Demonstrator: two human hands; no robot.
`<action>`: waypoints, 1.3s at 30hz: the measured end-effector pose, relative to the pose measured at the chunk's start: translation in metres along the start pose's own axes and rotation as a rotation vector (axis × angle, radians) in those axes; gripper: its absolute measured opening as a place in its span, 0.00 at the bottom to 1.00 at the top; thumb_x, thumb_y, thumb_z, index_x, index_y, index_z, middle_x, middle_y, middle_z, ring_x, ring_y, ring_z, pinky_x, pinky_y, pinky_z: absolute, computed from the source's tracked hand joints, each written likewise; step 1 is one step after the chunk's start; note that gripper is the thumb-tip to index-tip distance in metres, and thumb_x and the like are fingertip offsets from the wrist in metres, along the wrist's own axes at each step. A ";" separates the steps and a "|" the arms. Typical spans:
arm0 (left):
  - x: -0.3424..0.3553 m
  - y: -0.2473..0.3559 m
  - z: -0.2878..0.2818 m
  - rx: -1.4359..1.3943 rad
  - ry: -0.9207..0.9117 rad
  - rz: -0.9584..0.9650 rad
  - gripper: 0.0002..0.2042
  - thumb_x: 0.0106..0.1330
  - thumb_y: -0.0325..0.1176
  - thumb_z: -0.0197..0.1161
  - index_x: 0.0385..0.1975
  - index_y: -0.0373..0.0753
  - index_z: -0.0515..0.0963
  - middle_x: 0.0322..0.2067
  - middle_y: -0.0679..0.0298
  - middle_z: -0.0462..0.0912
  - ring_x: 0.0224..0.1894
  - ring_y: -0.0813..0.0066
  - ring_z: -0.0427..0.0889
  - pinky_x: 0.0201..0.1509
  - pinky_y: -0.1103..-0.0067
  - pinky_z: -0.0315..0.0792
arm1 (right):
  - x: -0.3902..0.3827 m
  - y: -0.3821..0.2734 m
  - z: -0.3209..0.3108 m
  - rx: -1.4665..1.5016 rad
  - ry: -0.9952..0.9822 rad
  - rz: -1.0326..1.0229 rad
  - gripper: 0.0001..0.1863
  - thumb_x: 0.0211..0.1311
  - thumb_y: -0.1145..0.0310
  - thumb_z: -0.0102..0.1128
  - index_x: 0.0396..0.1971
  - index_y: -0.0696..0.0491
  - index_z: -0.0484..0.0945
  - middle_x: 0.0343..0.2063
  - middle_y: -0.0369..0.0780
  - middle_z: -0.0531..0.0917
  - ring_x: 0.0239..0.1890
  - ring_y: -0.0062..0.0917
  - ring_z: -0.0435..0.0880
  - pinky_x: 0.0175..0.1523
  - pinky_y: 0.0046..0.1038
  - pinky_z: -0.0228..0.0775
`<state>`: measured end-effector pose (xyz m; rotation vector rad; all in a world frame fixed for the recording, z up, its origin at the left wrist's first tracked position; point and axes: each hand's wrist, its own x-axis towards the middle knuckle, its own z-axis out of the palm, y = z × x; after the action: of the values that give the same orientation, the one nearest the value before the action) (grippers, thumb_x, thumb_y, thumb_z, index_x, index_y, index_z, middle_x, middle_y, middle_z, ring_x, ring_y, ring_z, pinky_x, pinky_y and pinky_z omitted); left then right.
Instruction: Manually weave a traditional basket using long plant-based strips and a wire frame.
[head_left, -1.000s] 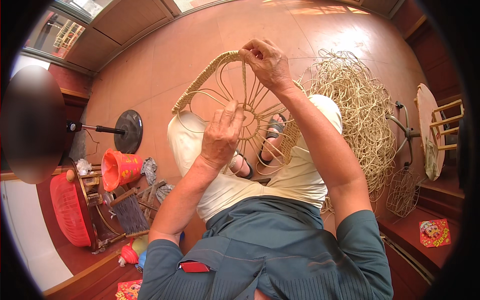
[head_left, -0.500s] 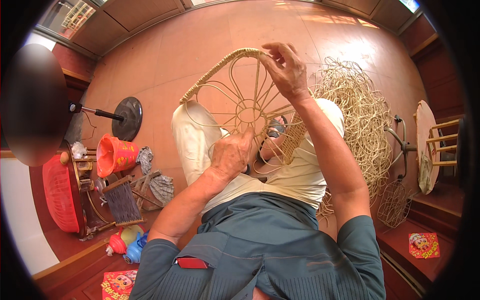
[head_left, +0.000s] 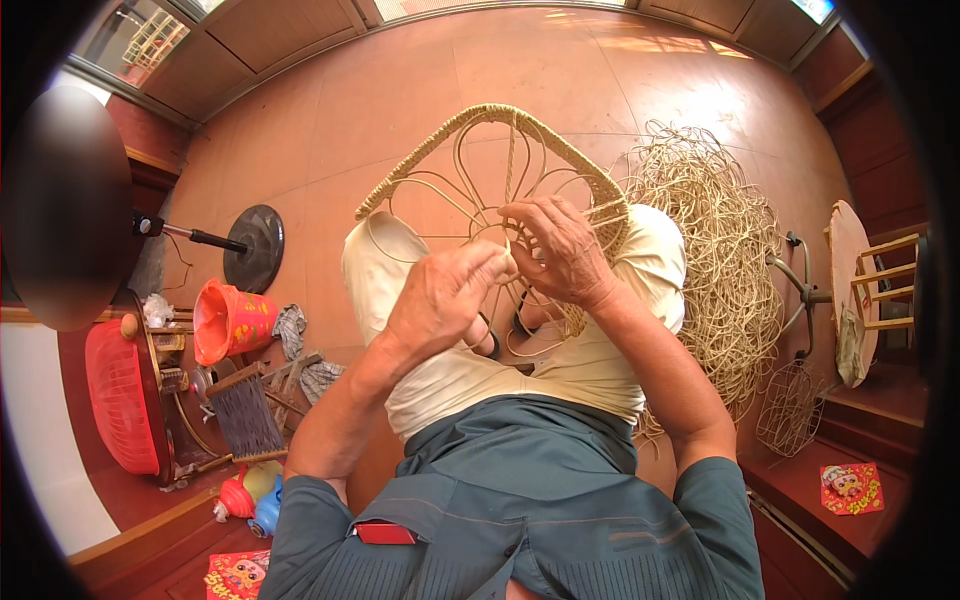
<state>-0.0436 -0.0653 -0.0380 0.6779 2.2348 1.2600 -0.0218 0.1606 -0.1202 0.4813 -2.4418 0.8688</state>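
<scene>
Tan wickerwork (head_left: 512, 155), judged light and springy, is best held by its bound rim (head_left: 420, 154); a strand (head_left: 507, 246) is pinched by the left hand (head_left: 445, 297), the right hand (head_left: 565, 252)'s grip being unclear.

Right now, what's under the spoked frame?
Through the spoked frame: reddish floor, a pale trouser knee, parts of dark sandals. The left hand and right hand hide whatever lies directly beneath them.

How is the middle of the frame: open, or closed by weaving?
Open where visible: the floor shows between the bare spokes of the frame. The left hand and right hand hide part.
</scene>
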 end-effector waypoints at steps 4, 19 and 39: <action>0.016 0.004 -0.016 -0.289 -0.019 -0.082 0.17 0.86 0.43 0.61 0.49 0.35 0.89 0.28 0.78 0.75 0.30 0.87 0.70 0.35 0.84 0.66 | 0.003 0.010 0.007 0.068 0.003 0.037 0.14 0.69 0.71 0.70 0.52 0.52 0.83 0.45 0.42 0.88 0.48 0.41 0.88 0.54 0.41 0.81; 0.056 -0.005 -0.032 -0.620 0.178 -0.034 0.20 0.87 0.48 0.61 0.51 0.34 0.87 0.19 0.83 0.63 0.20 0.93 0.58 0.23 0.86 0.54 | 0.006 0.007 0.020 0.070 0.093 0.133 0.08 0.69 0.71 0.72 0.43 0.51 0.82 0.42 0.42 0.83 0.41 0.41 0.88 0.44 0.41 0.84; 0.007 -0.066 0.075 -0.701 0.289 -0.093 0.27 0.88 0.40 0.57 0.77 0.26 0.68 0.36 0.64 0.83 0.29 0.83 0.77 0.36 0.81 0.80 | 0.004 0.013 0.020 -0.002 0.096 -0.014 0.12 0.65 0.75 0.77 0.47 0.49 0.89 0.42 0.39 0.84 0.39 0.34 0.88 0.41 0.35 0.83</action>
<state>-0.0145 -0.0434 -0.1310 0.1258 1.7923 2.0279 -0.0384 0.1562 -0.1381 0.4449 -2.3497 0.8639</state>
